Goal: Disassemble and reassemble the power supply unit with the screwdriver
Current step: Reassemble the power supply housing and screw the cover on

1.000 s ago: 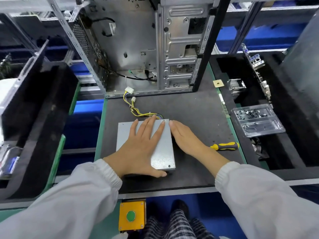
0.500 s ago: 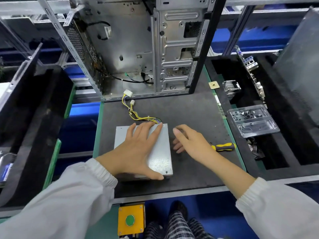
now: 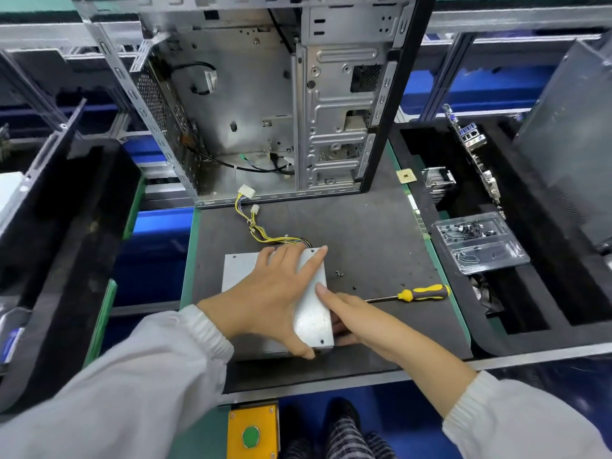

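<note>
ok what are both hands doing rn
left hand: open, flat on the power supply
right hand: gripping its right side

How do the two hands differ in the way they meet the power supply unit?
The left hand lies flat across the top of the power supply unit, fingers spread; the right hand comes in at its right side, thumb on the top edge, fingers beneath. Both touch the unit; neither holds the screwdriver.
</note>
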`<state>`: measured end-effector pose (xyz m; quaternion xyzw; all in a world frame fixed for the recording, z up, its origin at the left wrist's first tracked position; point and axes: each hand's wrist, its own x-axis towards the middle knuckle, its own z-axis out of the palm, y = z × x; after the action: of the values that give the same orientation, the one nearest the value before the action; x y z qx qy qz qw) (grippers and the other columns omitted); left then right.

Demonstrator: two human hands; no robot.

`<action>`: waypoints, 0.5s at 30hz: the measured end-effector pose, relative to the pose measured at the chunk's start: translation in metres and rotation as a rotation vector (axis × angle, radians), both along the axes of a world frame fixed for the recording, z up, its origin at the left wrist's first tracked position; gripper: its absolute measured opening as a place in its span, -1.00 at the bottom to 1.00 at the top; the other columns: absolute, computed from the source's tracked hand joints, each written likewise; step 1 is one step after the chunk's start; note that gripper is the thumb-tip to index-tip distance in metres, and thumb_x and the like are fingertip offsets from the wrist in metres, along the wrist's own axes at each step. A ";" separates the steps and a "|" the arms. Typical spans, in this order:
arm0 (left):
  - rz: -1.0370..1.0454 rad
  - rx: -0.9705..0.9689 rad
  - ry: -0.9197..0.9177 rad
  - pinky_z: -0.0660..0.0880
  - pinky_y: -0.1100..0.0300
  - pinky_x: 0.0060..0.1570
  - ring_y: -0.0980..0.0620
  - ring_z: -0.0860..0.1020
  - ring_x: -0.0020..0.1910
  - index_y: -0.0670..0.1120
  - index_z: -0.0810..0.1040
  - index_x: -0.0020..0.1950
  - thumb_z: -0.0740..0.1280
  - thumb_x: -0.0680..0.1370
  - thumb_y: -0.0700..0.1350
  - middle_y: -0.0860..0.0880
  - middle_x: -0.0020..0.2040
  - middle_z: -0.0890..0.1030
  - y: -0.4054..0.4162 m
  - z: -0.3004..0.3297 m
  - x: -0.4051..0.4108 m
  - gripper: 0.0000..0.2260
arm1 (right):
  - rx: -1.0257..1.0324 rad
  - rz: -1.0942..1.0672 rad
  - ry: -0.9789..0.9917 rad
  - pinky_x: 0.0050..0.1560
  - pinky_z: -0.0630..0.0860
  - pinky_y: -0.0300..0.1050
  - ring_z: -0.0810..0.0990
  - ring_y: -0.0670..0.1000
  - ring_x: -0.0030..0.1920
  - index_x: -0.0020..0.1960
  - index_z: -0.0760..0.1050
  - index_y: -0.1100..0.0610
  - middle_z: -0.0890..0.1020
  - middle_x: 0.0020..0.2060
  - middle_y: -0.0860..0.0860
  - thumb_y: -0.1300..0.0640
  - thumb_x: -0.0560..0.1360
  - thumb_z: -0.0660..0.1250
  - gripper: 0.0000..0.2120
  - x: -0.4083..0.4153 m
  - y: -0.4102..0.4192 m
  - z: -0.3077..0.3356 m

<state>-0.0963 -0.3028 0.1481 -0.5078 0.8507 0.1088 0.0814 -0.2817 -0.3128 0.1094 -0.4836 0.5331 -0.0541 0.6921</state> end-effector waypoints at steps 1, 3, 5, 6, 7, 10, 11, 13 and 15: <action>0.012 -0.003 0.056 -0.07 -0.09 0.48 -0.09 -0.02 0.51 -0.07 -0.27 0.58 0.39 0.15 0.51 -0.12 0.47 0.07 -0.001 0.001 0.002 0.31 | 0.038 -0.040 -0.028 0.16 0.55 0.04 0.60 0.03 0.11 0.29 0.43 0.08 0.60 0.13 0.07 -0.52 0.25 0.25 -0.16 -0.003 0.000 -0.003; 0.035 0.006 0.164 -0.10 -0.08 0.49 -0.08 -0.04 0.52 -0.04 -0.23 0.59 0.43 0.16 0.47 -0.10 0.46 0.08 0.000 0.001 0.003 0.28 | 0.072 -0.119 -0.066 0.18 0.54 0.03 0.64 0.01 0.06 0.22 0.47 0.12 0.66 0.04 0.07 -0.50 0.17 0.35 -0.13 -0.008 -0.001 -0.006; 0.052 0.005 0.221 -0.09 -0.10 0.48 -0.07 -0.03 0.52 -0.04 -0.19 0.59 0.45 0.17 0.43 -0.09 0.45 0.08 0.002 0.000 0.002 0.25 | 0.125 -0.149 -0.105 0.16 0.53 -0.02 0.64 0.00 0.04 0.18 0.50 0.14 0.68 -0.02 0.05 -0.46 0.13 0.44 -0.15 -0.011 -0.005 -0.008; 0.058 0.000 0.233 -0.08 -0.11 0.48 -0.07 -0.03 0.52 -0.04 -0.19 0.59 0.45 0.18 0.42 -0.08 0.45 0.08 0.002 -0.001 0.002 0.25 | 0.148 -0.138 -0.111 0.11 0.53 -0.06 0.64 0.00 0.02 0.17 0.52 0.14 0.69 -0.05 0.04 -0.45 0.10 0.46 -0.14 -0.011 -0.007 -0.008; 0.058 0.002 0.233 -0.08 -0.11 0.48 -0.07 -0.03 0.52 -0.05 -0.20 0.59 0.45 0.18 0.43 -0.08 0.46 0.07 0.002 -0.001 0.002 0.25 | 0.157 -0.121 -0.100 0.01 0.51 -0.12 0.62 -0.01 -0.01 0.16 0.52 0.14 0.68 -0.08 0.02 -0.45 0.06 0.47 -0.11 -0.012 -0.009 -0.009; 0.023 0.013 0.161 -0.11 -0.12 0.49 -0.05 -0.10 0.52 -0.07 -0.31 0.57 0.38 0.18 0.52 -0.07 0.48 0.00 0.001 -0.002 0.004 0.30 | 0.161 -0.085 -0.037 -0.13 0.48 -0.16 0.58 0.00 -0.06 0.11 0.52 0.15 0.63 -0.10 0.05 -0.44 0.02 0.50 -0.12 -0.015 -0.015 -0.011; 0.010 0.022 0.132 -0.12 -0.14 0.49 -0.04 -0.13 0.52 -0.08 -0.35 0.56 0.36 0.17 0.54 -0.07 0.49 -0.03 0.001 -0.003 0.004 0.32 | 0.166 -0.071 -0.026 -0.13 0.51 -0.15 0.59 0.01 -0.03 0.10 0.52 0.16 0.63 -0.08 0.06 -0.43 0.03 0.50 -0.13 -0.017 -0.017 -0.011; 0.002 0.050 0.077 -0.16 -0.18 0.48 -0.03 -0.18 0.52 -0.10 -0.39 0.54 0.33 0.17 0.56 -0.06 0.51 -0.10 0.002 -0.004 0.000 0.33 | 0.151 -0.025 -0.008 -0.11 0.53 -0.16 0.62 0.02 0.01 0.10 0.54 0.19 0.65 -0.05 0.07 -0.43 0.04 0.50 -0.12 -0.021 -0.021 -0.011; 0.018 0.082 0.046 -0.19 -0.23 0.48 -0.04 -0.22 0.52 -0.10 -0.41 0.53 0.32 0.16 0.58 -0.05 0.52 -0.16 0.001 -0.005 -0.003 0.34 | 0.120 0.011 0.022 -0.12 0.55 -0.17 0.63 0.01 0.01 0.10 0.56 0.22 0.66 -0.04 0.08 -0.45 0.03 0.49 -0.09 -0.024 -0.026 -0.009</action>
<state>-0.0992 -0.3021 0.1428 -0.5089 0.8427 0.1558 0.0817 -0.3053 -0.3387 0.1004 -0.4447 0.5402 -0.0130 0.7143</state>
